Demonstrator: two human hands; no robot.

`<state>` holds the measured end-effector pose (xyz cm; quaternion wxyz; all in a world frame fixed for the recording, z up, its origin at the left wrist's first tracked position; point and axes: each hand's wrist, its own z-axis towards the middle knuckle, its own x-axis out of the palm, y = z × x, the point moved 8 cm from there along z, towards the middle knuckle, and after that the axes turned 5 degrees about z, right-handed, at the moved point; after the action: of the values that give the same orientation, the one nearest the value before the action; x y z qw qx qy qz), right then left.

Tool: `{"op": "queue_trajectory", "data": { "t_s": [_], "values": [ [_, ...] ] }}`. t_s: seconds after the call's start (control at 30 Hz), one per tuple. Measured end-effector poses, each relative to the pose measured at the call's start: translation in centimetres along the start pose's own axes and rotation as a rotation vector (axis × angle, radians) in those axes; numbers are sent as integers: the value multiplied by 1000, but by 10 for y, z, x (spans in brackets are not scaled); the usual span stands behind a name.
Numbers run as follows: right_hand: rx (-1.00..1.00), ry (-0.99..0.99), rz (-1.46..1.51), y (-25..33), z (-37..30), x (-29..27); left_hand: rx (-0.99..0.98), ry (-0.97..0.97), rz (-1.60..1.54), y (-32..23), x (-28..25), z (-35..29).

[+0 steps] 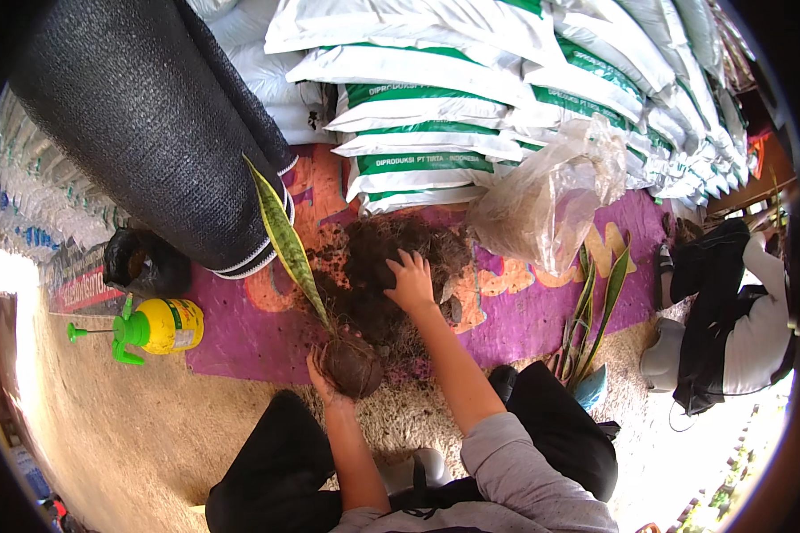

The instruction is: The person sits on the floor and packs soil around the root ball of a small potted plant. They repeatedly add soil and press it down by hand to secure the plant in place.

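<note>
My left hand (321, 377) is closed round the side of a brown, round root ball (352, 365). From its top rises one long snake plant leaf (284, 244), green with yellow edges, tilted to the left. My right hand (411, 282) lies with fingers spread on a dark heap of soil and fibrous roots (373, 249), and nothing shows in its grip. Loose fibres hang between the heap and the root ball. The underside of the ball and part of my left fingers are hidden.
A purple and orange banner (231, 329) lies under the heap. To the left are a yellow-green spray bottle (169, 326), a black plastic bag (147, 264) and large black rolls (151, 115). Stacked white-green sacks (427, 164), a clear bag (551, 200), another snake plant (609, 298) and a seated person (729, 320) surround it.
</note>
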<state>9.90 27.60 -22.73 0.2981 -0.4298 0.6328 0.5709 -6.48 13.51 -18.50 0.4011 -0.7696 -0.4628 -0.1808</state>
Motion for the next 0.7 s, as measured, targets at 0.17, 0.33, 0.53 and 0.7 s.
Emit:
{"op": "queue_trajectory", "data": {
  "t_s": [0.17, 0.33, 0.53, 0.7],
  "values": [
    [50, -158, 264, -21, 4, -27, 2, 13, -94, 0, 7, 1],
    [85, -379, 357, -52, -18, -59, -14, 79, -50, 1, 12, -6],
    [19, -408, 466, -57, -40, -68, 18, 56, -37, 0, 8, -12],
    [275, -105, 1098, -59, -37, -54, -6, 74, -87, 4, 15, -15]
  ]
}}
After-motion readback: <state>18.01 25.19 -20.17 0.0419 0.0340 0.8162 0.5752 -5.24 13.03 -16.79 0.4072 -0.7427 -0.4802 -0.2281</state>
